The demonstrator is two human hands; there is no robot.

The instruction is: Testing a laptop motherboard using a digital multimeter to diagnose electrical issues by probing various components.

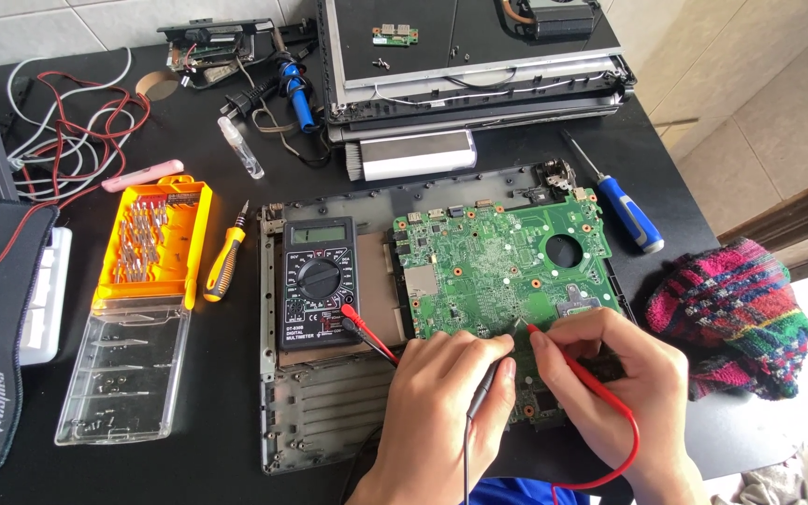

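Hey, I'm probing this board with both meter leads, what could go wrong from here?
The red probe in the right hand and the black probe in the left hand meet close together on the green motherboard; a slip might bridge neighbouring contacts. The leads trail toward the multimeter, so a tug may shift it.

You work on a black tabletop (189, 468) that looks smooth and a little shiny. The green circuit board (488, 271) is hard and matt, with tiny shiny metal dots. It sits in a dull grey plastic shell (320, 411). The black meter (320, 281) is matt plastic. Your right hand (610, 374) holds a red probe (563, 360) of smooth plastic. The orange bit case (156, 243) is glossy plastic with a clear lid (123, 374). On the right lies a woolly knitted cloth (731, 318), soft and rough.
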